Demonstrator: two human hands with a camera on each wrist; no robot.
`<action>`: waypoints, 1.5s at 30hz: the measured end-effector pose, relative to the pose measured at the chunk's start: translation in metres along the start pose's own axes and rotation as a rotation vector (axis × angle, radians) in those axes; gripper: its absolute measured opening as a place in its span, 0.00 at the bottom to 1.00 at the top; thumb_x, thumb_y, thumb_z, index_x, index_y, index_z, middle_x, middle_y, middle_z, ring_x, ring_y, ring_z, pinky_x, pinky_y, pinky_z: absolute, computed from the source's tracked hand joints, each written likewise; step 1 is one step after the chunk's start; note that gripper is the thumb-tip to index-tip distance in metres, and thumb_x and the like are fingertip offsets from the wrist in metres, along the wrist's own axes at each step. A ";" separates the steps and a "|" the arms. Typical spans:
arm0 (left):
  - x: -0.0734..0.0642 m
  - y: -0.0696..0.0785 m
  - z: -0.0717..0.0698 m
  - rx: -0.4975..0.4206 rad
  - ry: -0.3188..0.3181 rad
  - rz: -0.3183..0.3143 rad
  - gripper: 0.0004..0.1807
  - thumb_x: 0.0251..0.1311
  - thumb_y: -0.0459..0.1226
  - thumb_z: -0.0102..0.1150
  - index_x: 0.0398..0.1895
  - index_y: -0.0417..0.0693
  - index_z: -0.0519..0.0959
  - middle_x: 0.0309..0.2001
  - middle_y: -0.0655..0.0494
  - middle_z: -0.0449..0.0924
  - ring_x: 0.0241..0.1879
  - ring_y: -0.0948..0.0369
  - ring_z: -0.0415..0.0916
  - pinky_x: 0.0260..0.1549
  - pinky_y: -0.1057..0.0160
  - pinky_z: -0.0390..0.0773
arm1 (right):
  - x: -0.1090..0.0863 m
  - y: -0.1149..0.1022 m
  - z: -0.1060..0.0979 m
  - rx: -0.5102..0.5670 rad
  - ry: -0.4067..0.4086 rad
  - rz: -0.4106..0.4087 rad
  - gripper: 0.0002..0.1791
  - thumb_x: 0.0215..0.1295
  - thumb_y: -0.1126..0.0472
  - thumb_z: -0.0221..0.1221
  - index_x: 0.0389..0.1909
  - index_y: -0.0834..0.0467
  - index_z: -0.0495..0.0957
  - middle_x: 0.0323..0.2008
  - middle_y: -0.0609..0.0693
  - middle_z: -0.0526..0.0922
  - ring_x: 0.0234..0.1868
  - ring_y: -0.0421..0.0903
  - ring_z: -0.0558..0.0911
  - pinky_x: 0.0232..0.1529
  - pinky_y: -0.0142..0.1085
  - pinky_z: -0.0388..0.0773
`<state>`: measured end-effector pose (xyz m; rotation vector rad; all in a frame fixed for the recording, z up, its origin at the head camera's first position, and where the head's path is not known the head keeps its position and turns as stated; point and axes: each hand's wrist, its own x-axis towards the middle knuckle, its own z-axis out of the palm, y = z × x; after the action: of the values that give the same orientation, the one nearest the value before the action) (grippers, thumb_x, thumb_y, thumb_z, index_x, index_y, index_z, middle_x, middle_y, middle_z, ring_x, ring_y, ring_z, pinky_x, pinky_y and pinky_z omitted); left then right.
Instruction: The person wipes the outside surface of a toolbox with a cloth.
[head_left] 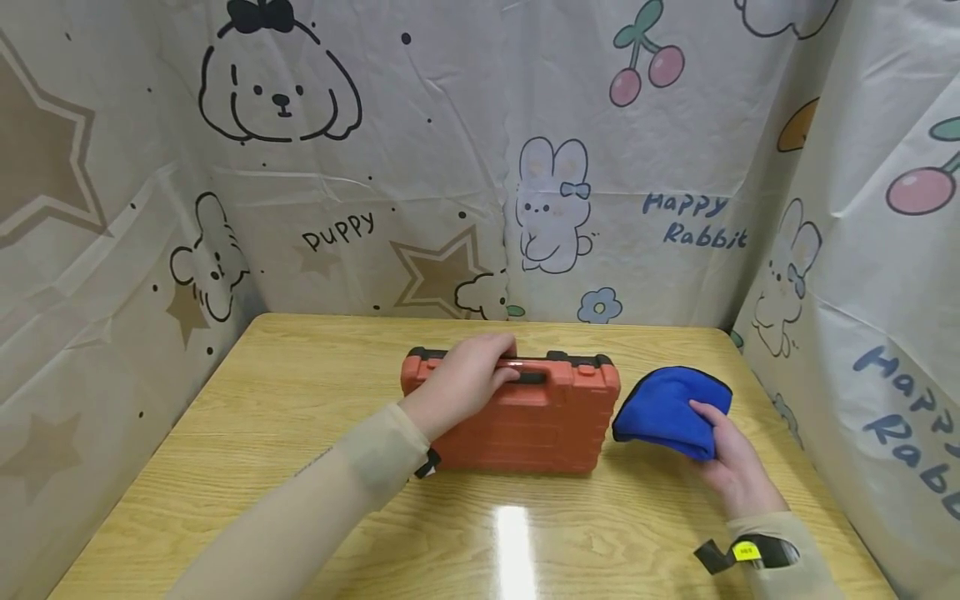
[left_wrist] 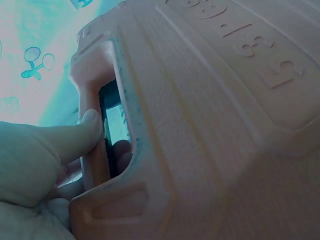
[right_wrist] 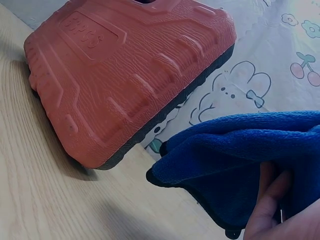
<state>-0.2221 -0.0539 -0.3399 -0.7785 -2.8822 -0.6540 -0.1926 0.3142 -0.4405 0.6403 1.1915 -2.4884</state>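
An orange-red plastic tool case [head_left: 540,433] with black edges stands upright on the wooden table, its handle on top. My left hand [head_left: 468,379] grips that handle [left_wrist: 95,165]; in the left wrist view the thumb lies over the bar and fingertips show through the opening. Just right of the case, my right hand [head_left: 735,462] holds a folded blue cloth [head_left: 667,408] with dark edging. In the right wrist view the cloth [right_wrist: 220,160] hangs in folds from the fingers, apart from the case [right_wrist: 130,85]. Part of the right fingers is hidden by the cloth.
The light wood table [head_left: 300,392] ends at a printed cloth backdrop [head_left: 435,167] behind it. More of the same printed cloth rises along the left and right sides. A bright light reflection lies on the table's front.
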 end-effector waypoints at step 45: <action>0.024 -0.011 0.002 -0.041 0.026 0.029 0.10 0.66 0.40 0.67 0.37 0.49 0.74 0.35 0.57 0.78 0.38 0.58 0.74 0.42 0.61 0.77 | 0.005 0.002 -0.003 0.009 -0.018 0.004 0.53 0.80 0.51 0.50 0.78 0.39 0.13 0.37 0.42 0.88 0.40 0.33 0.86 0.46 0.26 0.82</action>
<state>-0.2485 -0.0508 -0.3409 -0.8086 -2.8373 -0.7167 -0.1954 0.3143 -0.4462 0.6204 1.1721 -2.4920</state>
